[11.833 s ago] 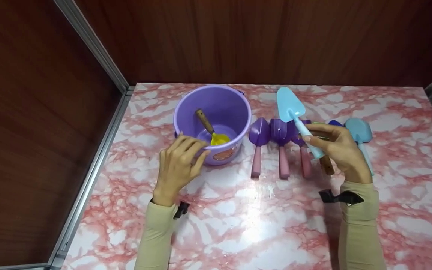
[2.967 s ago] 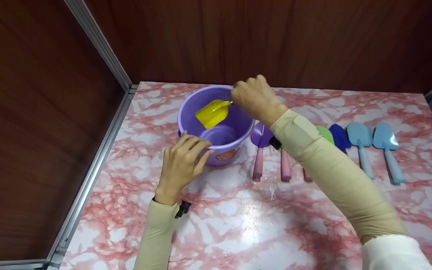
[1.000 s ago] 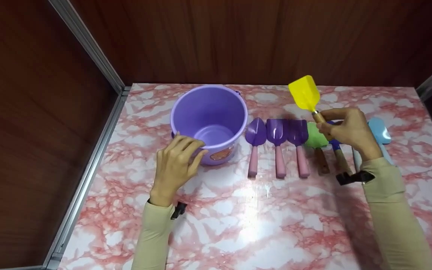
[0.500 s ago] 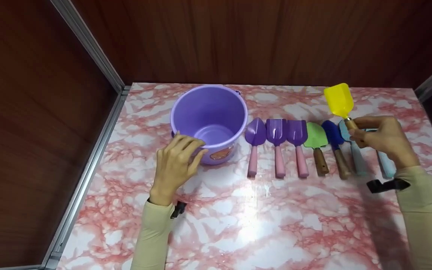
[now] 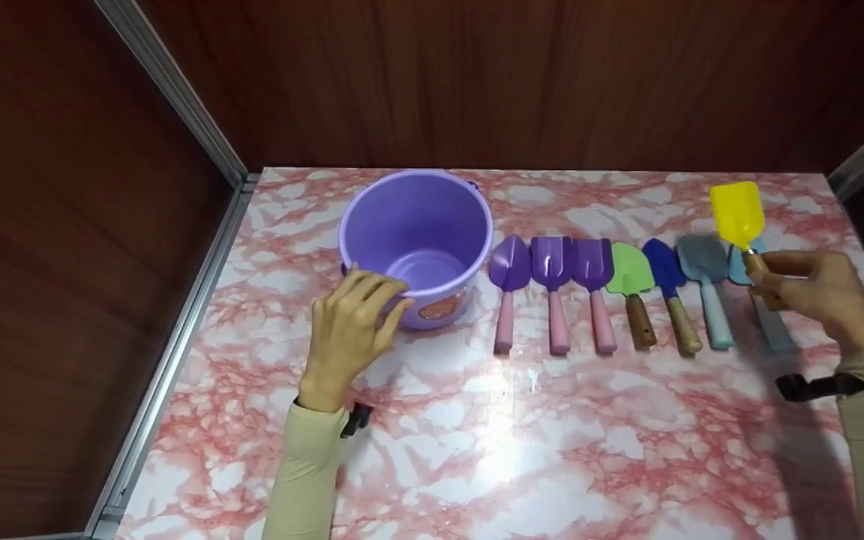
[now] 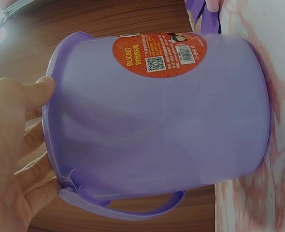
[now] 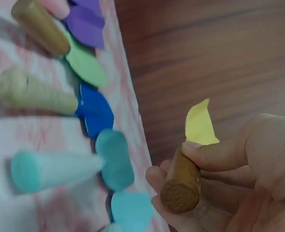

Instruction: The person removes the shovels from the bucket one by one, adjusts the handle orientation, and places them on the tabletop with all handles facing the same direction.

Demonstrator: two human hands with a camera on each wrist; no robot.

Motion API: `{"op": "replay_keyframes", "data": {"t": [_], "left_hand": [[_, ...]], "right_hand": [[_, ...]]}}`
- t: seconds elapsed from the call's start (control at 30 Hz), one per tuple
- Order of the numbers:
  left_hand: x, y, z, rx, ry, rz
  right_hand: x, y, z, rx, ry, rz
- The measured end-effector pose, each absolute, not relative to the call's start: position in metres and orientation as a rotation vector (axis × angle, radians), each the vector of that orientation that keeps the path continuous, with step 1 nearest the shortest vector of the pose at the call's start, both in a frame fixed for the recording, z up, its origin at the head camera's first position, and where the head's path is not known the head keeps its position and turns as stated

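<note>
My left hand [image 5: 349, 330] holds the near rim of an upright purple bucket [image 5: 421, 214], its thumb on the outside and its fingers over the edge. The inside of the bucket shows bare. Over at the right, my right hand [image 5: 826, 292] grips the wooden handle of a small yellow shovel [image 5: 737, 214], blade pointing up and away. This shovel is off the table, above a light-blue trowel [image 5: 773, 330] that it and the hand partly cover. In the right wrist view the thumb and fingers wrap the brown handle [image 7: 182, 186].
A row of hand tools lies right of the bucket: a purple pointed trowel [image 5: 511, 266], two purple shovels with pink handles [image 5: 561, 322], a green trowel [image 5: 631, 270], a dark-blue trowel [image 5: 664, 262] and a grey-blue shovel [image 5: 702, 259]. Wooden panels [image 5: 514, 82] stand behind and left.
The yellow shovel has come out of the bucket in my right hand and travelled right along the row. Earlier that hand held a light-blue trowel. My left hand stays on the rim.
</note>
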State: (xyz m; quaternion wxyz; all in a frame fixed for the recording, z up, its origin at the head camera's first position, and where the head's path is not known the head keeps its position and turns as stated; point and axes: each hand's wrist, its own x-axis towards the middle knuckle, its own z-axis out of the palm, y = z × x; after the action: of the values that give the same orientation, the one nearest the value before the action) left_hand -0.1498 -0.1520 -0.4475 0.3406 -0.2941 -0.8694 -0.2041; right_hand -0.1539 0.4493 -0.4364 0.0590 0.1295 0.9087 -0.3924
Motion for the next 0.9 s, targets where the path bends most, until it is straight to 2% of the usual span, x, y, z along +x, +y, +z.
{"op": "replay_keyframes", "data": {"t": [0.27, 0.47, 0.9], "left_hand": [[-0.151, -0.154, -0.447, -0.759, -2.275, -0.528], [-0.151, -0.154, -0.447, -0.761, -2.266, -0.53], [-0.151, -0.154, -0.448, -0.751, -2.285, -0.521]], "right_hand": [[-0.145, 0.473, -0.449, 0.552, 2.676, -1.223], [-0.136, 0.486, -0.462, 0.576, 2.702, -1.229], [-0.134, 0.519, -0.484, 0.89, 2.607, -1.023]]}}
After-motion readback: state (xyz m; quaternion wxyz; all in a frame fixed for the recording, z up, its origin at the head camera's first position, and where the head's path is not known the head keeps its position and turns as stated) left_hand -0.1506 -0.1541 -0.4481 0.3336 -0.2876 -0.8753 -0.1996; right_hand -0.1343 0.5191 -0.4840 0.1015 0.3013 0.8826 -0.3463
